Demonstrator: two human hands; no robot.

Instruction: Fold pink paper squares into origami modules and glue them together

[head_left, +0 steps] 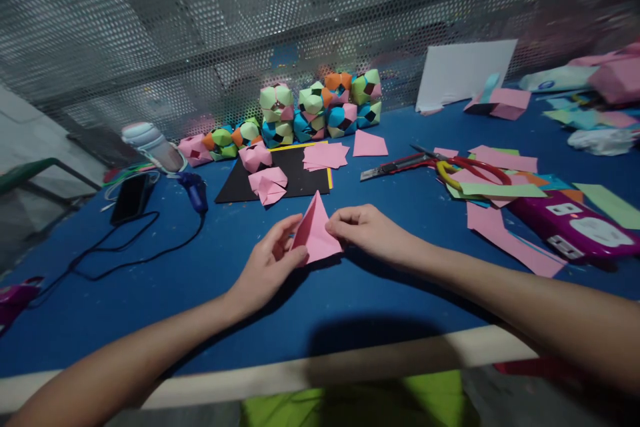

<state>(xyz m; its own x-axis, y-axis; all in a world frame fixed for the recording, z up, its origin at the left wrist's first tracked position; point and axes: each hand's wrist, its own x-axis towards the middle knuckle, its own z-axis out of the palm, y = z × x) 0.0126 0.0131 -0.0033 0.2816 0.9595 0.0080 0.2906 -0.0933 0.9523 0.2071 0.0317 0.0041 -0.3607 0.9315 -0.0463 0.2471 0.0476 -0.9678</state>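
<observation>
A pink sheet of paper, folded into a pointed triangle, stands on the blue table in front of me. My left hand pinches its left lower edge with thumb and fingers. My right hand is closed on its right side near the fold. Both forearms reach in over the table's front edge.
Folded pink pieces and pink squares lie on a black sheet. Colourful paper balls line the mesh wall. Red-handled scissors, a knife, paper scraps, a purple power strip, a phone with cable are around.
</observation>
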